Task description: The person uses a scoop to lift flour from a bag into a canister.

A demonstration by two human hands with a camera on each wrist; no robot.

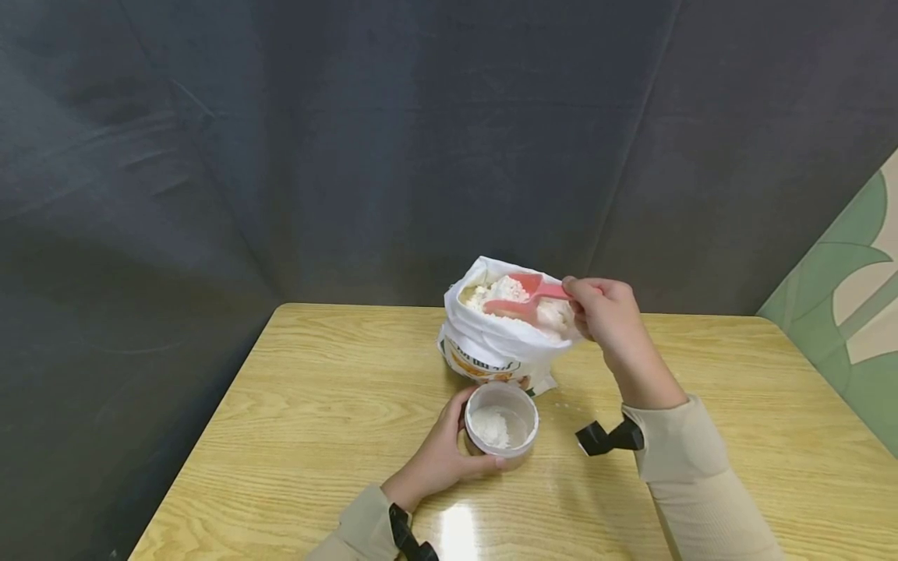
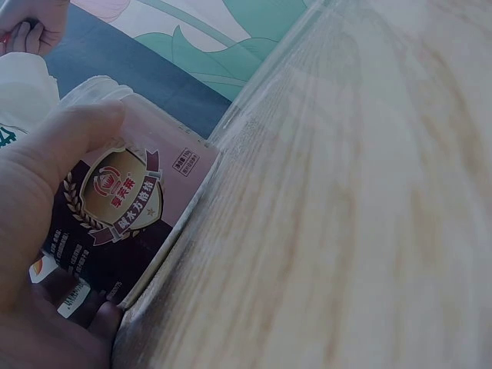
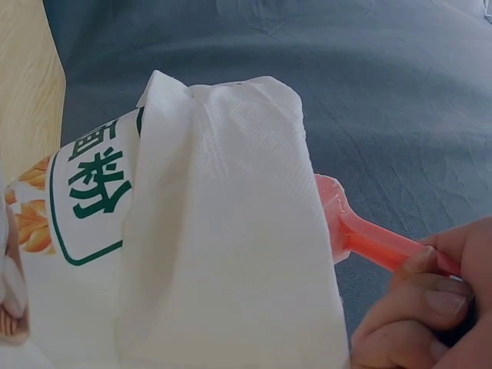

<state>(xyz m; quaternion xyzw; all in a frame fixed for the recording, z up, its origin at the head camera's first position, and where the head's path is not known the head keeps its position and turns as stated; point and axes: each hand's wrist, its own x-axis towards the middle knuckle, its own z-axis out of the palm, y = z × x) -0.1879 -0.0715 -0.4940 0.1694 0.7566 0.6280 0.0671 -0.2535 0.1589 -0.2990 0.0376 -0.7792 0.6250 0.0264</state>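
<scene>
A white flour bag (image 1: 501,335) with its rim folded down stands near the table's far edge, full of white flour (image 1: 554,315). My right hand (image 1: 606,315) grips the handle of a pink scoop (image 1: 550,291), whose bowl lies at the bag's mouth with flour in it. In the right wrist view the scoop (image 3: 377,242) shows past the bag's folded rim (image 3: 238,215). In front of the bag, my left hand (image 1: 449,452) holds a round plastic jar (image 1: 501,421), its thumb and fingers around the wall. A little flour lies in the jar. The left wrist view shows its printed label (image 2: 115,192).
The wooden table (image 1: 316,405) has a few white specks (image 1: 568,405) right of the jar. A dark cloth (image 1: 421,156) hangs behind the table's far edge. A green patterned panel (image 1: 849,312) stands at the right.
</scene>
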